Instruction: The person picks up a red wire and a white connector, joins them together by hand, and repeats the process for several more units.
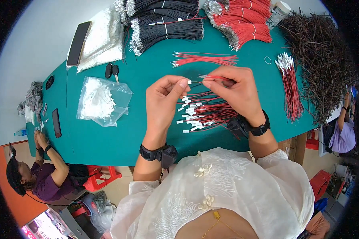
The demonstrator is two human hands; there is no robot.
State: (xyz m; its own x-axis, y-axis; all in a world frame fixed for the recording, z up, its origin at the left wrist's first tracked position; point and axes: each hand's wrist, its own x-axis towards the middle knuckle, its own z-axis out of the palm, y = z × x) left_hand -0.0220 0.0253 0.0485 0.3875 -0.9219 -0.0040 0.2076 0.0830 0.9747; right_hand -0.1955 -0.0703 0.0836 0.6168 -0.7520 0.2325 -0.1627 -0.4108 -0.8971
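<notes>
Between thumb and fingers, my left hand [162, 98] pinches a small white plastic connector housing [189, 82]. To its right, my right hand [240, 89] is closed on several red wires [215, 77], whose bare metal terminals stick out toward the left. One thin wire end runs from the right fingertips to the housing; whether it sits inside is too small to tell. Below both hands lies a pile of red and black wires with white connectors [193, 115]. A loose bunch of red wires [205, 59] rests just beyond my hands.
On the green table [147, 69] are black wire bundles [173, 30], red wire bundles [249, 22], a bag of white housings [97, 101], keys [115, 71], phones [79, 43], finished-looking red wires [291, 87] and a dark tangled heap [321, 59]. A co-worker [48, 175] sits at left.
</notes>
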